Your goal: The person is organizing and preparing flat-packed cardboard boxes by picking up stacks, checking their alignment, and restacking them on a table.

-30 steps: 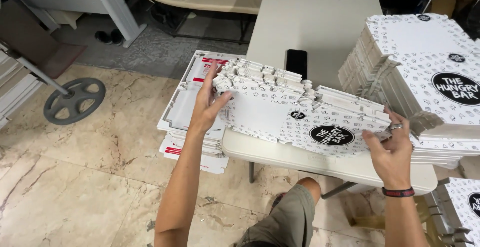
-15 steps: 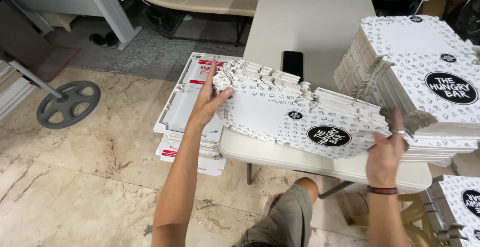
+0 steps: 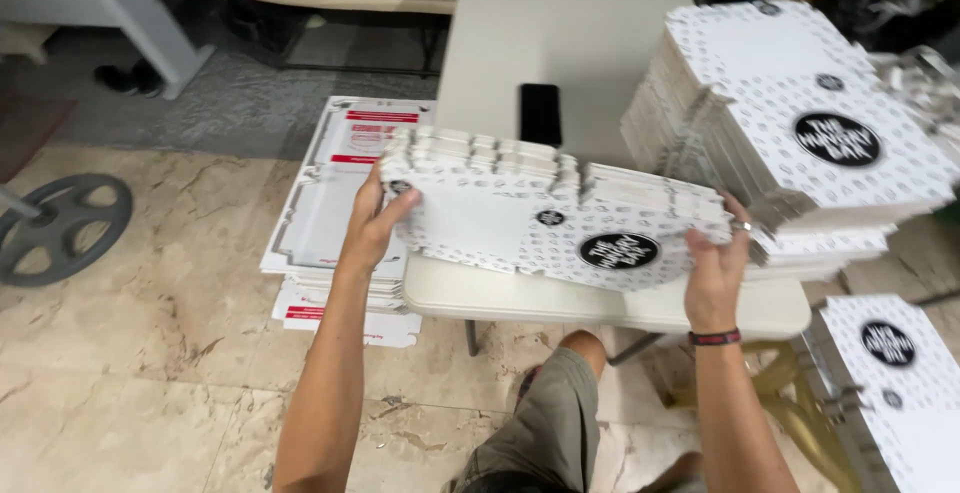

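Note:
A thick stack of flat white cardboard box blanks (image 3: pixel 520 215), printed with small dark patterns and a round black emblem, is held between both hands above the near edge of a pale folding table (image 3: pixel 560 43). My left hand (image 3: pixel 372 225) grips the stack's left end, thumb on top. At the stack's right end my right hand (image 3: pixel 716 268) grips it; it wears a ring, with a dark band on the wrist.
A tall pile of the same blanks (image 3: pixel 800 123) stands on the table's right side, and a black phone (image 3: pixel 540 113) lies behind the held stack. Red-and-white flat boxes (image 3: pixel 330 213) are piled on the marble floor at left, near a weight plate (image 3: pixel 62 228). Another pile (image 3: pixel 900 383) sits at lower right.
The stack has shifted slightly left and its ends have been squared between my hands. My right hand moved from below the right edge up onto it.

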